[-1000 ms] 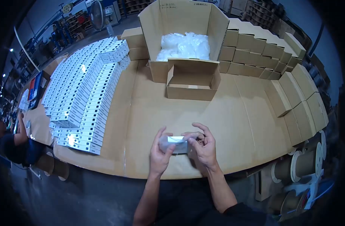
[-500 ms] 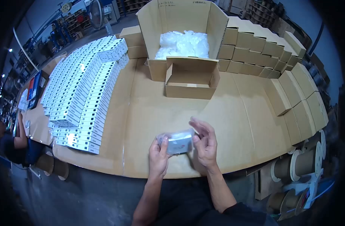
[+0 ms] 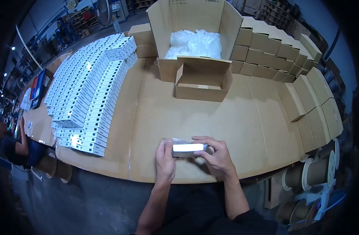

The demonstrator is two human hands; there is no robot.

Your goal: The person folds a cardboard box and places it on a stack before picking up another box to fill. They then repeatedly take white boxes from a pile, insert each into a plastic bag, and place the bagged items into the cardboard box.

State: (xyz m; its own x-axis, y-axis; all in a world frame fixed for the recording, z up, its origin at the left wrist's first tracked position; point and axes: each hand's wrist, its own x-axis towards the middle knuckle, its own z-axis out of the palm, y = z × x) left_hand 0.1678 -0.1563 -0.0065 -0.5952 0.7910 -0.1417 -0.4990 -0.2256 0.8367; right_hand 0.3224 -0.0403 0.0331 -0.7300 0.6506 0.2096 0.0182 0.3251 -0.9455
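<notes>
A small white box [image 3: 188, 148] in a clear plastic bag is held level above the front of the cardboard-covered table, one narrow side facing me. My left hand [image 3: 165, 160] grips its left end, the thumb on top. At the right end, my right hand [image 3: 215, 153] pinches the box and bag between thumb and fingers. How far the bag covers the box I cannot make out. Beyond my hands stands an open brown carton [image 3: 203, 92], its visible inside bare apart from a small pale patch at the bottom.
Many white boxes [image 3: 89, 90] are stacked at the left. A large carton [image 3: 195, 17] of clear plastic bags [image 3: 195, 44] stands at the back. Closed brown cartons [image 3: 265, 55] line the back right. Cable spools [image 3: 304, 172] stand below the right edge; another person [image 3: 15, 143] is far left.
The bagged box has turned so a bright white narrow side faces up towards me. My right hand has closed from loosely open onto its right end.
</notes>
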